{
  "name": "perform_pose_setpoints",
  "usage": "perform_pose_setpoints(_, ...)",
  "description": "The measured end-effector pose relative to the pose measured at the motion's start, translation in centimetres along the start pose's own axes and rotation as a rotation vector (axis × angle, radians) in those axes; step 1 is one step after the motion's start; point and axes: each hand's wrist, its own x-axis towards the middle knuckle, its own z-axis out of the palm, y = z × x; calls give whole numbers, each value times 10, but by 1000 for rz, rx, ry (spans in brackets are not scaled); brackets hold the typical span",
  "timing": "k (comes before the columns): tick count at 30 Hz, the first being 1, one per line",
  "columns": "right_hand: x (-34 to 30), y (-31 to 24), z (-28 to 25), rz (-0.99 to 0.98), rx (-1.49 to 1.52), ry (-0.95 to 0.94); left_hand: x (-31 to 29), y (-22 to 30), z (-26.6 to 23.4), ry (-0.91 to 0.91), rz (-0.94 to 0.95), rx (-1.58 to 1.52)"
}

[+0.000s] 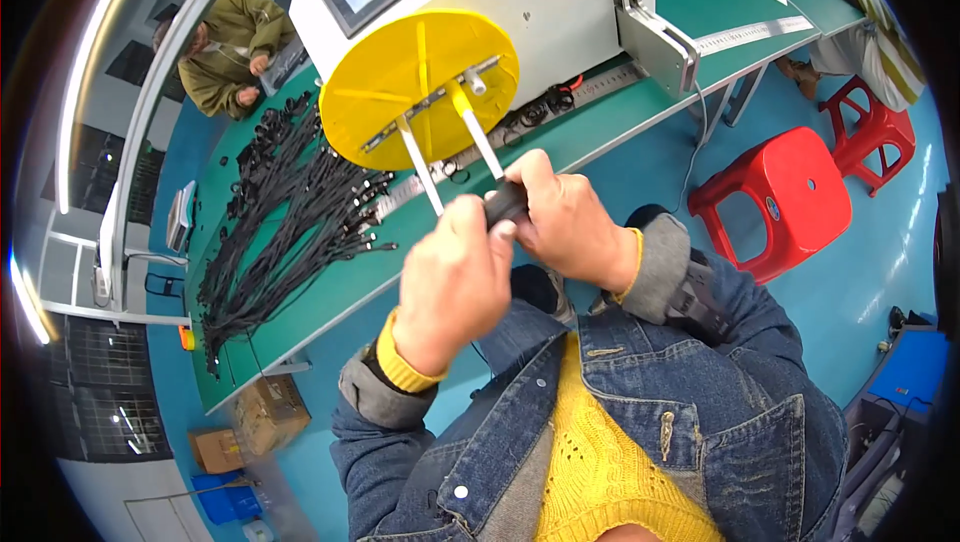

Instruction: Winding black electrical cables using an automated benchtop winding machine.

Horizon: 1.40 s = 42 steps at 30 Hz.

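Observation:
My left hand [458, 277] and my right hand [572, 220] meet in front of the winding machine [560, 12]. Both are closed on a compact black cable coil [508, 204], pinched between thumbs and fingers; much of it is hidden by them. Just beyond my hands, two metal posts [422, 164] stick out from the machine's round yellow disc [365, 92]. The right post ends close by the coil; whether it touches cannot be made out. Many black cables [290, 232] with small connector ends lie in a long pile on the green table [345, 287], left of the disc.
A metal ruler [755, 34] lies along the table, and a clamp-like bracket [655, 37] juts from the machine's right side. Red stools [785, 197] stand at right. A co-worker [225, 52] sits at far left; another person's clothing [880, 42] shows far right. Cardboard boxes [270, 412] are below the table.

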Motion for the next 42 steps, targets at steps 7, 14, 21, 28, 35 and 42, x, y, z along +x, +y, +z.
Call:
perform_pose_setpoints(7,-29,29,10,2,-74,-398,-25,-74,55,-291,-229,-616)
perform_pose_setpoints(14,-37,39,26,-9,72,-497,-33,-59,58,-537,-726,-1536)
perform_pose_setpoints(21,-49,47,27,-57,-138,-634,-32,-59,54,-756,-851,-1301)
perform_pose_setpoints(28,-56,39,21,-135,-158,-766,-47,-76,79,-993,-659,-1257)
perform_pose_setpoints(35,-78,53,50,285,399,-487,-56,-79,87,-800,-635,-1127)
perform_pose_setpoints(42,-70,48,42,407,85,-754,-51,-97,87,-972,-863,-1282)
